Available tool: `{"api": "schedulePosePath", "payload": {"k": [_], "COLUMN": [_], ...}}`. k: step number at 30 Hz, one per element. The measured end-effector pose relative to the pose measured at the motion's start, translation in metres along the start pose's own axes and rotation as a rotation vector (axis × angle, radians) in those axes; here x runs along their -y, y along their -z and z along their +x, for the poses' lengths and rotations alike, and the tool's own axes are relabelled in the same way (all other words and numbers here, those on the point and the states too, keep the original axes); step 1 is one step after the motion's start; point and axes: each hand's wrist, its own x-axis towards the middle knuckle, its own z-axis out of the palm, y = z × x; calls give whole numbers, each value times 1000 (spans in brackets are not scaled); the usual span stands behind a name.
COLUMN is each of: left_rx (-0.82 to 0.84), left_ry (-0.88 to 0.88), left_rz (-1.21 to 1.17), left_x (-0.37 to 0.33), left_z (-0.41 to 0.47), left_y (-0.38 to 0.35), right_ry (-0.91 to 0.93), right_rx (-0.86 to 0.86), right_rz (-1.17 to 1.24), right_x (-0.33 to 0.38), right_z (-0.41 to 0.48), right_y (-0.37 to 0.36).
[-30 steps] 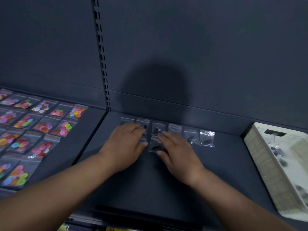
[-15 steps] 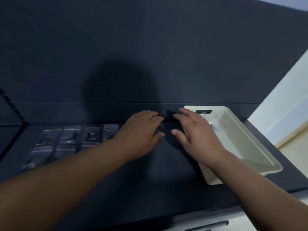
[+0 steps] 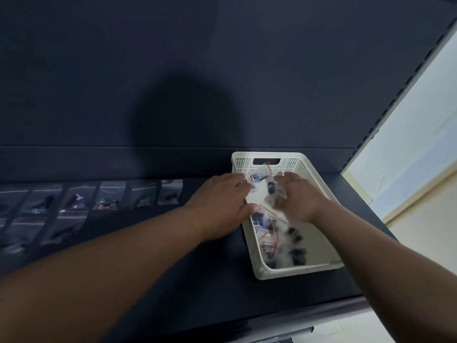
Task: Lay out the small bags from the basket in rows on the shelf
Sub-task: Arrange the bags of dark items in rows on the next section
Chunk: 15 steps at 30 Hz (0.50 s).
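Note:
A white perforated basket stands on the dark shelf at the right, with several small clear bags of dark parts loose inside. My left hand reaches over the basket's left rim, fingers spread above the bags. My right hand hovers inside the basket over the far bags, fingers slightly bent. Neither hand plainly holds a bag; motion blur hides the fingertips. A row of bags lies along the shelf's back at the left, with a second row in front of it.
The shelf's dark back panel rises behind the basket. A slotted upright marks the shelf's right end, with a pale wall and floor beyond. The shelf's front edge runs below my forearms.
My view has swung right from the laid-out bags to the basket. Both hands left the row and moved right, now over and inside the basket.

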Motion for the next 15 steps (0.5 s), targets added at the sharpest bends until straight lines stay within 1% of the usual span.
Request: {"api": "schedulePosePath", "payload": {"k": [2,4,7,11,13,15], "left_rx": [-5,-8,-7,-8,-32,-75], "left_ry": [6,5,14,25,25,63], "left_rz": [-3,10,15,0,-52,-181], "left_x": [0,0,1,1,0,-2], "left_z": [0,0,1,2,2,2], "left_y": [-2,-3,-4,-5,-4,1], "right_ry": [-14,-9,8,2,36,96], "right_rx": [105,105,-50,-152,-202,-265], "right_rz": [26,76,208,409,510,589], "right_x": [-6,-10,-12,-16,-17,-14], "right_z": [12,21,27,26,22,15], "right_y": [-6,-12,-18,-16,-10,0]}}
